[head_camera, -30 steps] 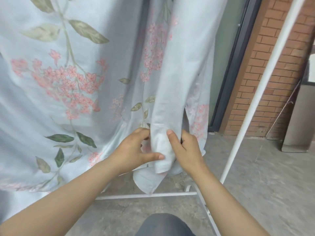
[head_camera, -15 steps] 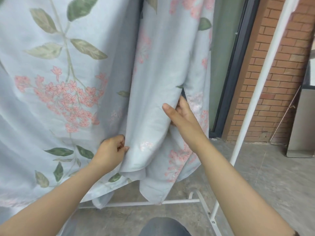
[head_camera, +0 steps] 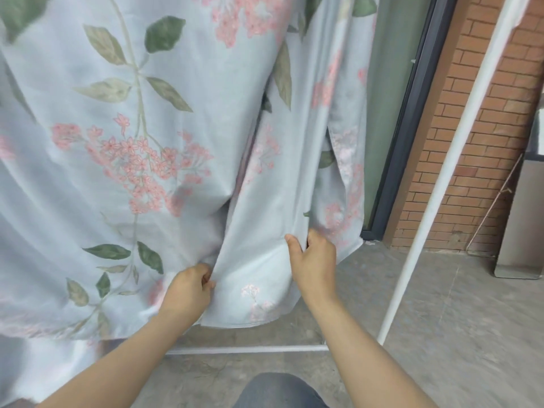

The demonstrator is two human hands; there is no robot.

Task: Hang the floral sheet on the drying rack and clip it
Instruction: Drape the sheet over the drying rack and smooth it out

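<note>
**Two hands spreading the hung sheet's bunched lower folds**

Head view, the only view. Floral sheet (head_camera: pixel 141 160) was already hung, draped from above the frame top down to just short of the floor. It was pale blue cloth with pink blossom clusters and green leaves, filling left and centre of frame. Top rail and any clips were out of frame, so clipped or not: cannot tell. Drying rack (head_camera: pixel 441 178) showed as a slanted white upright right of the sheet, well apart from the cloth at hand height. A white base bar (head_camera: pixel 250 348) lay low on the concrete floor (head_camera: pixel 456 334), under the hem.

Left hand (head_camera: pixel 188 290) was clenched on a vertical fold near the hem, thumb and curled fingers pinching the cloth. Right hand (head_camera: pixel 313 260) grasped the next fold's edge slightly higher, thumb on the near face, other fingers hidden behind the fabric. A slack panel of sheet bellied between the two hands. Both forearms reached in from the frame bottom. A denim-covered knee (head_camera: pixel 279 390) sat at bottom centre.

Background: brick wall (head_camera: pixel 477 128) at right, dark door frame (head_camera: pixel 409 119) beside it, grey metal box (head_camera: pixel 521 225) at the far right edge.

Step judged: hanging looked done, and straightening the bunched right end was in hand. Next move likely called for drawing the two folds apart sideways toward the upright so the cloth lay flat. After that, a reach up to the rail to clip. No clips were seen anywhere, so they would need fetching.
</note>
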